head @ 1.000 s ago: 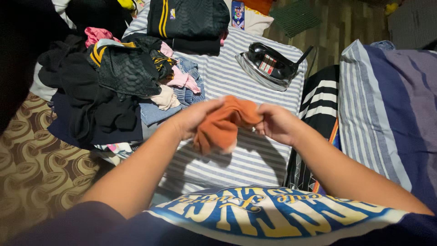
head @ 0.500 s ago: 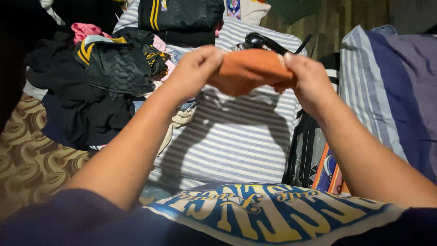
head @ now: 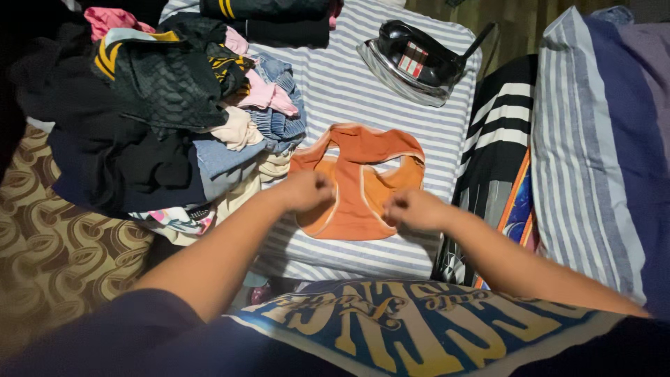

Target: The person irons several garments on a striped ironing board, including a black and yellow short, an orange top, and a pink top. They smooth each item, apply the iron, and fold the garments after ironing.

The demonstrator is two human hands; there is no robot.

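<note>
A small orange garment with pale trim lies spread flat on a blue-and-white striped cloth. My left hand pinches its near left edge. On the near right edge, my right hand pinches the fabric with fingers closed. Both forearms reach in from the bottom of the view.
A black and silver clothes iron lies at the far end of the striped cloth. A heap of mixed clothes covers the left side. Folded dark clothes sit at the far edge. A striped pillow lies right; patterned floor left.
The orange garment was bunched in both hands, then raised and stretched, and now lies spread flat on the striped cloth. Both hands came down and toward me with it.
</note>
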